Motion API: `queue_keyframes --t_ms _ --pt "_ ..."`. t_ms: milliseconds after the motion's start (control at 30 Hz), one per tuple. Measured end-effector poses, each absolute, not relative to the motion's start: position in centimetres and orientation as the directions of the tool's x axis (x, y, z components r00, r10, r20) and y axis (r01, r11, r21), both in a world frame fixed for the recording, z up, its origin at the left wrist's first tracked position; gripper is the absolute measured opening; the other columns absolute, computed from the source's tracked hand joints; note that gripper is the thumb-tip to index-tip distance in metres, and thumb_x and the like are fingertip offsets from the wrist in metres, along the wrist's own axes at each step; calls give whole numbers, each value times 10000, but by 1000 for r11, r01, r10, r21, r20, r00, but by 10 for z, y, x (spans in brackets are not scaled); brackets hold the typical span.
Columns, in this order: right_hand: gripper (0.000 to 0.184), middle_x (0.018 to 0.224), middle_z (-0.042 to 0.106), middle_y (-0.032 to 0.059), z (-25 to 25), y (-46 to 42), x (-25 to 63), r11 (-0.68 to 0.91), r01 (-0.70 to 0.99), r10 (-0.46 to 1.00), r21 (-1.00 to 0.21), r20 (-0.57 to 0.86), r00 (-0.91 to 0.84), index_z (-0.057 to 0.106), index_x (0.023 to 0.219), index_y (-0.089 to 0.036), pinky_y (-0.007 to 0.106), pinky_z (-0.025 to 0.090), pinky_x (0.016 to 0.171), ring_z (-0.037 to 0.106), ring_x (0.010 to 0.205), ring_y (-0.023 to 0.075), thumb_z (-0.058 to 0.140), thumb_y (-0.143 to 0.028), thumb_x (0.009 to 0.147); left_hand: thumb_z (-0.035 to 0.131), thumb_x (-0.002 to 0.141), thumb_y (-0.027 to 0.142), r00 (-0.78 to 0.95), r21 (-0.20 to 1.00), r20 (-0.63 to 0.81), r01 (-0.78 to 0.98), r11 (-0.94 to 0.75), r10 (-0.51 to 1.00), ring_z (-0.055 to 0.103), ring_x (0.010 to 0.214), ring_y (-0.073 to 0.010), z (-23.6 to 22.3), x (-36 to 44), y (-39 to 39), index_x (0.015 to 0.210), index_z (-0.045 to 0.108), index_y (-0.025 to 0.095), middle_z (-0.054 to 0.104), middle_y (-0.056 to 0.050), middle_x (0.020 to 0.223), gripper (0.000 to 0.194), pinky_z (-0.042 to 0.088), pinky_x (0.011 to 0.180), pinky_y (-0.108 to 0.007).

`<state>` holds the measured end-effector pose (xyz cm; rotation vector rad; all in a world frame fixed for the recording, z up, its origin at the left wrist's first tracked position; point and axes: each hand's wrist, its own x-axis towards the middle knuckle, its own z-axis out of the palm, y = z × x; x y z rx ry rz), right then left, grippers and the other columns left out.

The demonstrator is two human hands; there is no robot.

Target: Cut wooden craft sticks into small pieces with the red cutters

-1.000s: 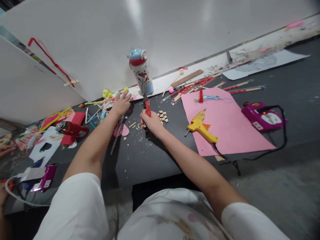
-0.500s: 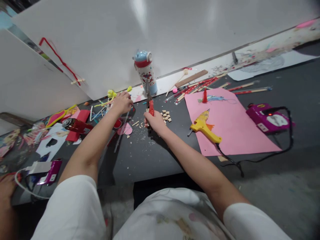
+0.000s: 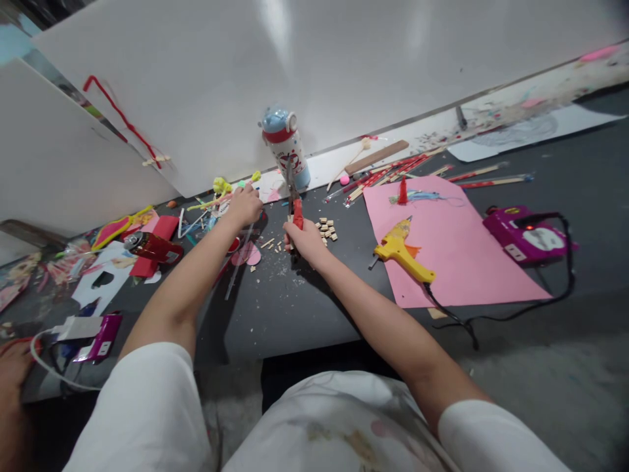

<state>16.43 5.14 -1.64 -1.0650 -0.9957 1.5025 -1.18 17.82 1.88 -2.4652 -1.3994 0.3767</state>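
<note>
My right hand (image 3: 307,239) is wrapped round the red handles of a pair of pliers (image 3: 296,210), whose long grey jaws point away from me, in front of a water bottle (image 3: 287,147). Several small cut wooden pieces (image 3: 327,229) lie just right of that hand, with splinters and dust below it. My left hand (image 3: 244,207) is over craft scraps, fingers loosely bent and apart; their tips are partly hidden, and I see nothing held. Near it are a yellow fuzzy piece (image 3: 222,185) and a pink oval piece (image 3: 249,254).
On the right, a yellow glue gun (image 3: 405,252) lies on pink paper (image 3: 457,262), its cord running near a purple power box (image 3: 523,233). Wrapped chopsticks (image 3: 398,172) lie behind. At left are a dark red can (image 3: 154,247), white paper (image 3: 101,275) and another person's hand (image 3: 14,360).
My left hand has shifted slightly, its fingers bending further over the scraps. My right hand and the pliers stay almost in place. The view has tilted a little.
</note>
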Motion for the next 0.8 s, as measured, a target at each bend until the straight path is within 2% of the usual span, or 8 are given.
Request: queue_keyframes --t_ms 100,300,467,533,667,800 --pt "120 517 530 -49 -14 50 164 -168 -257 984 -952 -145 -106 448 676 -200 194 421 418 521 402 82 504 -271 753 478 784 202 451 -364 -93 814 -452 888 438 1175 -350 17 -10 181 923 717 114 651 -188 1050 290 308 947 -449" --pt "118 529 536 -46 -10 49 165 -193 -260 979 -946 -169 -112 456 680 -195 197 424 414 535 412 87 509 -271 753 472 792 227 385 -436 -145 802 -408 912 451 1163 -346 20 0 180 993 698 79 646 -193 1069 337 328 934 -432" --pt "128 536 550 -46 -14 50 165 -157 -226 985 -962 -134 -113 462 678 -196 195 438 438 550 427 86 500 -289 757 484 797 286 363 -442 -110 816 -372 925 455 1181 -337 29 10 173 1013 685 56 636 -195 1116 374 345 941 -410" --pt "131 532 551 -49 -15 50 165 -159 -213 984 -964 -136 -118 459 670 -198 194 438 439 551 426 85 498 -290 755 491 792 294 324 -432 -91 839 -330 942 495 1156 -339 34 15 171 1020 682 57 643 -199 1109 381 372 916 -402" --pt "118 513 539 -55 -14 51 166 -180 -245 981 -953 -155 -120 463 678 -199 196 426 420 540 410 88 505 -286 744 526 759 286 238 -392 -110 882 -263 965 621 947 -307 40 23 158 977 701 105 691 -178 983 333 436 769 -360" --pt "120 493 517 -61 -10 52 170 -163 -317 985 -934 -136 -108 470 677 -194 195 424 421 514 396 80 513 -283 745 547 756 288 253 -248 -84 932 -266 964 636 888 -251 43 24 128 901 711 177 714 -107 908 245 438 733 -318"
